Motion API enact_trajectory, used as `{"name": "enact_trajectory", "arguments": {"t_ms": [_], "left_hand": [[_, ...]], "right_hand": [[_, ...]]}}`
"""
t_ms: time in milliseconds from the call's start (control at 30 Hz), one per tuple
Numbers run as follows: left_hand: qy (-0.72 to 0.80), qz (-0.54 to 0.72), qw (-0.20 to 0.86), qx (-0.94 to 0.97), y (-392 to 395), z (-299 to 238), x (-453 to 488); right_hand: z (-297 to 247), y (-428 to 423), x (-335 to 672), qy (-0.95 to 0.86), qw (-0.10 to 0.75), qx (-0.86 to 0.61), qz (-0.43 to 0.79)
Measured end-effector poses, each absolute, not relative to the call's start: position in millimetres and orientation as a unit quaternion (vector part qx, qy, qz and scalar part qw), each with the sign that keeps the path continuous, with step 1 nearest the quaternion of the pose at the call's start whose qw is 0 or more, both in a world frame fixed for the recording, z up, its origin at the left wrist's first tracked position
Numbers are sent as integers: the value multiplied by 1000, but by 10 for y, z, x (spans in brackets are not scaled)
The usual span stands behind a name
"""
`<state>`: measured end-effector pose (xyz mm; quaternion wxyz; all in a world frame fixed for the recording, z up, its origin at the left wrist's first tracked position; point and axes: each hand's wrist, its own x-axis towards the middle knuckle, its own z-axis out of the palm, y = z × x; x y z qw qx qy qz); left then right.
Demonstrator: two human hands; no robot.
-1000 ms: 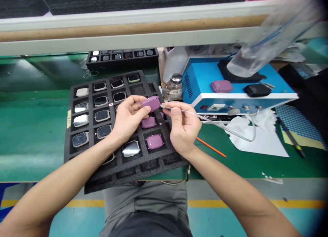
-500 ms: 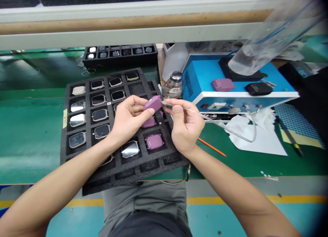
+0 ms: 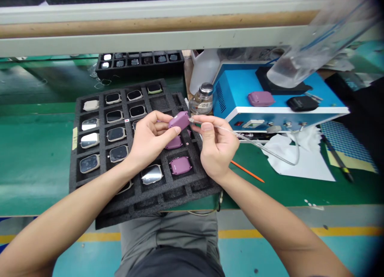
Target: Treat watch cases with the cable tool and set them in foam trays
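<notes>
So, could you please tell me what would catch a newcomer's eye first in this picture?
Most striking is the purple watch case pinched in the left hand at the centre, with the right hand holding a thin clear tube to its edge. Beneath lies a black foam tray of watch parts, and to the right stands a bright blue machine.

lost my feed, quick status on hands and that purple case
Left hand grips purple case above foam tray. Right hand holds clear tube, tip at case edge. Nothing blocking.
</notes>
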<state>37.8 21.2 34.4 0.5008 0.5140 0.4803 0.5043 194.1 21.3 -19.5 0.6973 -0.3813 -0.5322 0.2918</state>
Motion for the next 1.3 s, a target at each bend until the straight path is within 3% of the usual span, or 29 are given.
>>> {"name": "enact_trajectory", "arguments": {"t_ms": [1300], "left_hand": [[492,492,477,537,253,388,352]], "right_hand": [[-180,291,1924,-533,701,-342,327]]}}
